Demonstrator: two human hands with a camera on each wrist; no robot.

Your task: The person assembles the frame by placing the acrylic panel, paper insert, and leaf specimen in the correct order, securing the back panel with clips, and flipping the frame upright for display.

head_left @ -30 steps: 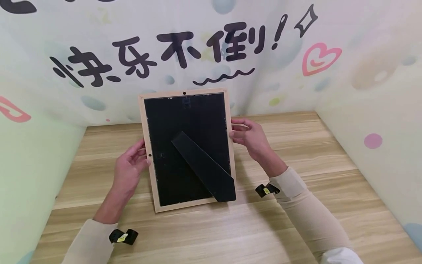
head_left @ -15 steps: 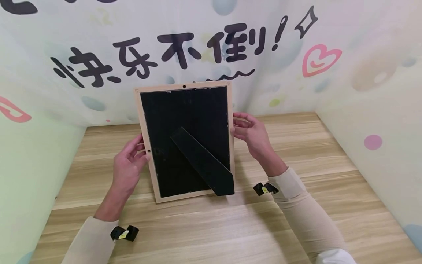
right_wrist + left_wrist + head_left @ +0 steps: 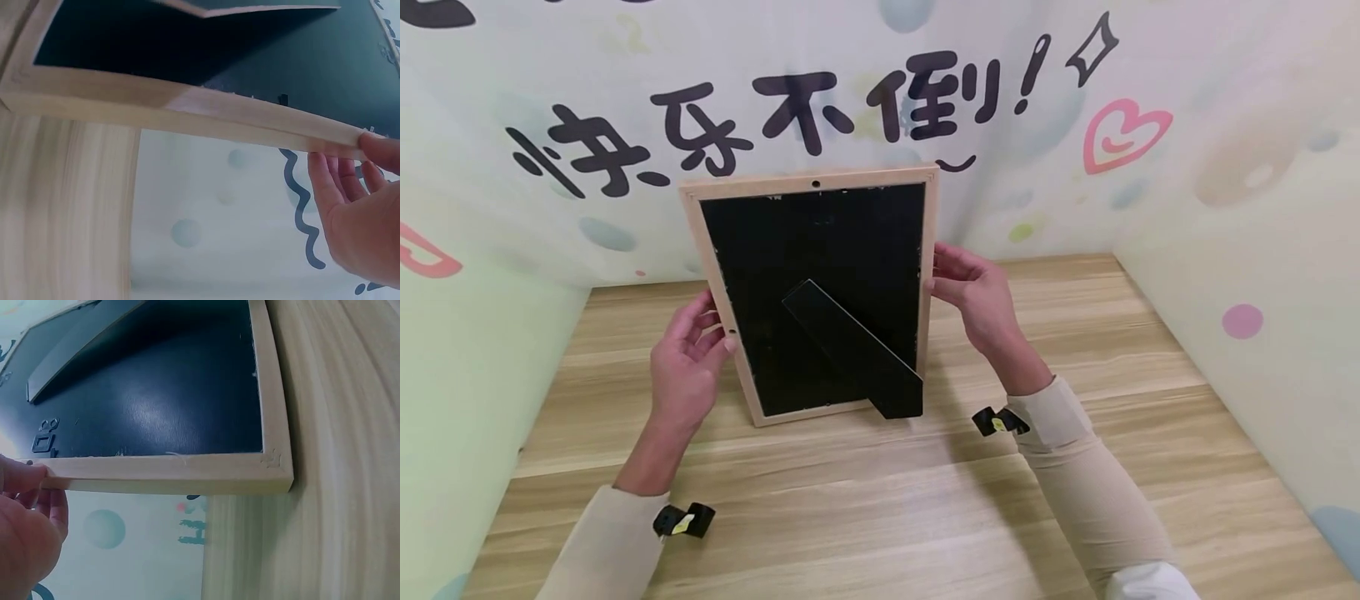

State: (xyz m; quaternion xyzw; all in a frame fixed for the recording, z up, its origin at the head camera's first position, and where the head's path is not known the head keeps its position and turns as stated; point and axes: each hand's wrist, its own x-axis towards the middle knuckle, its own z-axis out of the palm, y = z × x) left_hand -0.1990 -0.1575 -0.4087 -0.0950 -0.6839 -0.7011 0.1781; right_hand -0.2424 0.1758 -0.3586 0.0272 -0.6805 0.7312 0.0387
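Note:
A picture frame (image 3: 820,242) with a pale wooden border and black backing stands in the middle of the head view, its back toward me. Its black easel leg (image 3: 857,354) slants down to the lower right, away from the backing. My left hand (image 3: 687,358) pinches the left side of the border, thumb on the back and fingers behind. On the opposite side my right hand (image 3: 981,300) grips the border the same way. In the left wrist view, a lower corner (image 3: 275,469) of the border is right at the tabletop. The front of the frame is hidden.
The wood-grain table (image 3: 880,517) spreads around the frame. Behind it rises a printed wall (image 3: 1022,200) with dark lettering, and side walls close in at left and right. A black wrist camera (image 3: 1000,421) sits at the right cuff, another (image 3: 685,521) at the left.
The frame has moved away from me toward the back wall and come more upright, its bottom edge and leg higher in view. Both hands keep their grip and have moved with it.

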